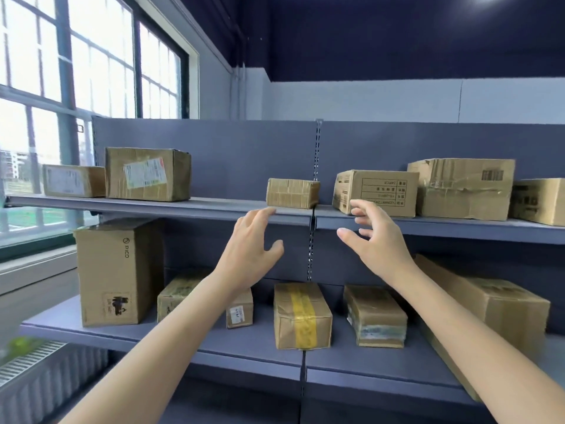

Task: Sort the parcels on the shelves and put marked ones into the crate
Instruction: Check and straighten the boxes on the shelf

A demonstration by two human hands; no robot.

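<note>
1. Presently, the left hand (250, 244) is raised before the upper shelf (189, 206), fingers spread and holding nothing; its fingertips are at the shelf's front edge, just below the small box (292, 193).
2. The right hand (374, 237) is likewise released, fingers loosely fanned, in front of the printed box (377, 192) (contact cannot be confirmed).
3. The small box sits at the joint of the two shelf bays, between both hands; judged the likely next pick, as the hands flank it.
4. Upper shelf also carries two labelled boxes (146, 174) at left and two larger cartons (461, 188) at right.
5. Lower shelf (183, 341) holds a tall box (117, 276), a yellow-taped box (301, 316) and several others.
6. Progress: no crate is in view, and nothing is in hand. Both shelves are well stocked, so most of the sorting appears outstanding. Which parcels are marked cannot be determined.
</note>
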